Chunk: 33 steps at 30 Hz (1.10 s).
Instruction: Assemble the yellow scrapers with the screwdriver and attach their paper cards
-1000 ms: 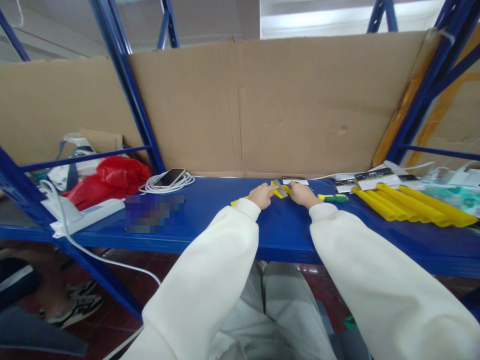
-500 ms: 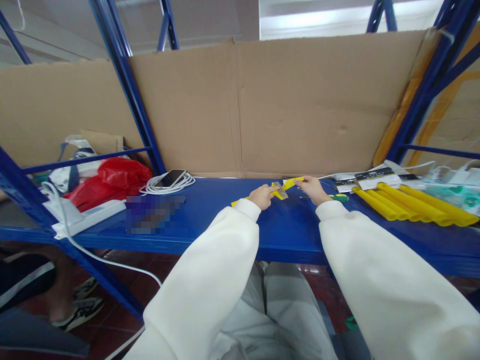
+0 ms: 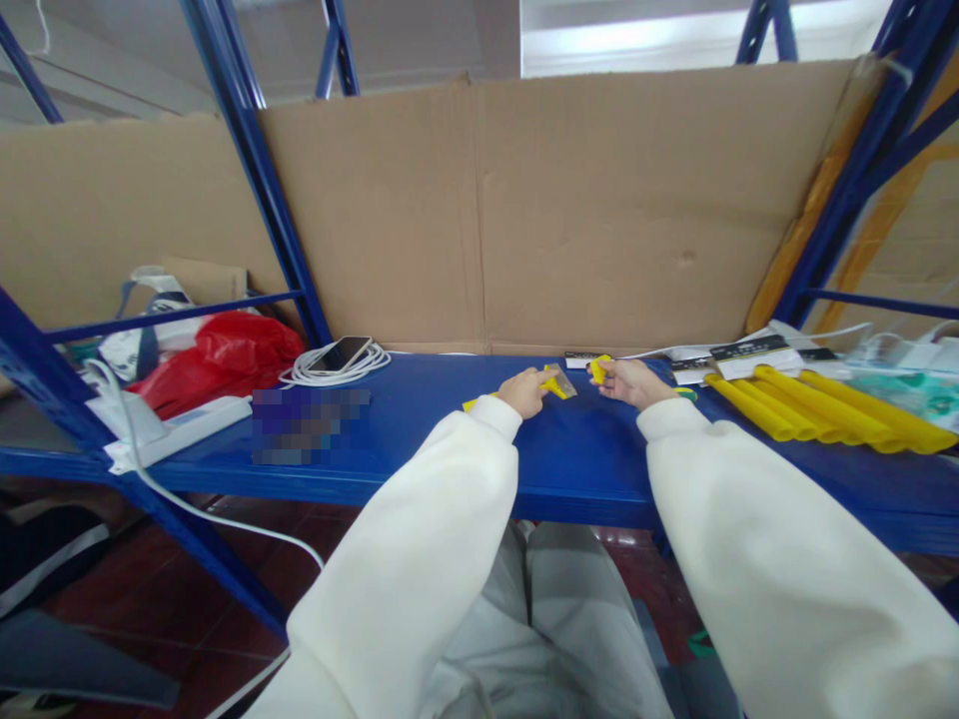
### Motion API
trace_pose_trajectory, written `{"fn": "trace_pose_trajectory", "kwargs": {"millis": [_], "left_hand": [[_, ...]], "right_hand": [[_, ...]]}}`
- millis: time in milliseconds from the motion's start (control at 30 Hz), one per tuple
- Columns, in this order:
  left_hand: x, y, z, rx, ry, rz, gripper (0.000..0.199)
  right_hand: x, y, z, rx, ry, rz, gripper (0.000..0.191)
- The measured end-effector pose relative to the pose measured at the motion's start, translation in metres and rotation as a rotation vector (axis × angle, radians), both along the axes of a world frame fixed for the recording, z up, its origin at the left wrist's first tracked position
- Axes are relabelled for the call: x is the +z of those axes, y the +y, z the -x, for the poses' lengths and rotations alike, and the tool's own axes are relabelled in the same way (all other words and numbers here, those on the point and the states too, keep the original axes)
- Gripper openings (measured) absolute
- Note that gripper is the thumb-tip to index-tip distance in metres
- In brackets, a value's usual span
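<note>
My left hand (image 3: 524, 392) is closed on a yellow item with a clear, see-through end (image 3: 558, 382); part of its yellow body shows again beside the left cuff. To the right, my right hand (image 3: 627, 382) pinches a small yellow piece (image 3: 599, 369) between its fingers. The two pieces are apart, above the blue shelf (image 3: 450, 439). A green handle (image 3: 686, 394) shows partly behind the right wrist. Behind my hands lies a small black and white card (image 3: 581, 360).
Several yellow rolled pieces (image 3: 824, 409) with black and white cards (image 3: 755, 356) lie at the right. At the left are a coiled white cable (image 3: 300, 371) with a phone (image 3: 342, 355), a red bag (image 3: 225, 355) and a power strip (image 3: 199, 429). Cardboard (image 3: 636, 220) stands behind.
My right hand has moved slightly right, away from my left hand, and its yellow piece now looks shorter and is turned. The card behind is more exposed. My left hand has hardly moved.
</note>
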State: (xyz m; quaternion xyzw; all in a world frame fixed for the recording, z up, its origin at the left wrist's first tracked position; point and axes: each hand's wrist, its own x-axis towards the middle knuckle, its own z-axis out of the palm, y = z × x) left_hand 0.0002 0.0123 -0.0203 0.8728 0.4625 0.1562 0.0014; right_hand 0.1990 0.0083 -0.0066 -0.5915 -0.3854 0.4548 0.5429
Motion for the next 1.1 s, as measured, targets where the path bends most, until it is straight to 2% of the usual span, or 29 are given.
{"fn": "trace_pose_trajectory", "kwargs": {"millis": [100, 233, 367, 533, 700, 900, 1100], "left_hand": [[-0.001, 0.001, 0.000, -0.001, -0.005, -0.002, 0.054], [-0.001, 0.002, -0.001, -0.017, -0.032, 0.004, 0.059], [-0.002, 0.002, -0.002, -0.012, -0.054, 0.029, 0.062], [-0.002, 0.003, -0.003, -0.013, -0.066, 0.032, 0.064], [-0.002, 0.004, -0.004, -0.038, -0.071, 0.033, 0.065], [-0.002, 0.001, -0.006, -0.051, -0.062, 0.017, 0.066], [-0.004, 0.001, -0.008, -0.068, -0.085, -0.002, 0.069]], "right_hand": [[0.003, -0.003, 0.001, 0.077, -0.039, -0.017, 0.014], [0.006, -0.006, 0.004, 0.107, -0.070, -0.070, 0.011], [0.006, -0.006, 0.011, 0.067, -0.081, -0.081, 0.010], [0.001, -0.003, 0.015, 0.067, -0.208, -0.128, 0.020], [-0.002, -0.003, 0.018, 0.032, -0.311, -0.156, 0.017], [-0.003, -0.007, 0.031, -0.035, -0.402, -0.179, 0.023], [-0.009, -0.004, 0.035, -0.008, -0.420, -0.231, 0.016]]}}
